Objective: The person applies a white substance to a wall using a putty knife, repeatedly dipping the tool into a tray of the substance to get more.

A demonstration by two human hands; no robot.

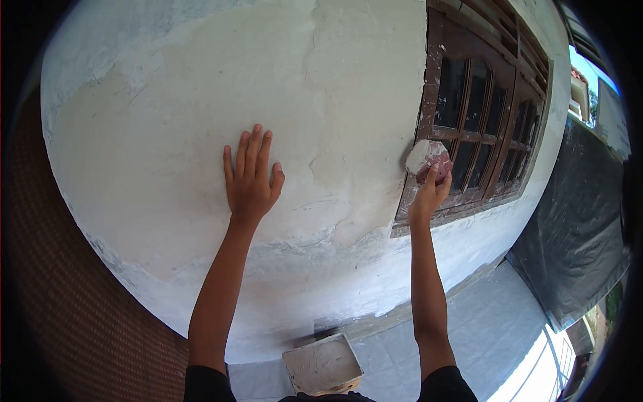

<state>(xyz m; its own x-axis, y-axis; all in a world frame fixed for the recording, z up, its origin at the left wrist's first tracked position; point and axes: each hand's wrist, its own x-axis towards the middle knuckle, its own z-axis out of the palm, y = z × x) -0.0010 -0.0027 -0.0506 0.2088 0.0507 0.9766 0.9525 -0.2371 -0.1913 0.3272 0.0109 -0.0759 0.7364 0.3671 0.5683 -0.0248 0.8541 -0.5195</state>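
At far left, a brown woven panel [53,268], running from the near edge up beside the curved-looking wall [167,80]. Across this wall, dull cream patches among whiter, bluish streaks, with rough, uneven edges between the coats. Next, rising from a black left sleeve [207,384] at the near edge, the left hand [250,181], back toward the camera, empty and open wide, with fingers pointing up and thumb out to the right, apparently laid flat on a cream patch. Right of it and lower down, close to the foot of the wall, a rectangular tray [353,352] with pale, smeared material inside, set over a grey-white ground sheet [395,348]. Farther right, at the left edge of the window frame, a putty-smeared maroon disc [429,157], gripped at its lower right part between thumb and fingers of the right hand [429,194]; contact between disc and frame impossible to tell. Below, a black right sleeve [447,384]. Behind and right of the disc, a brown wooden window [499,144] with small dark panes and pale splashes on the wood. At far right, a hanging black tarpaulin [569,208], and beyond it, a tiled roof [579,76] under bright sky.
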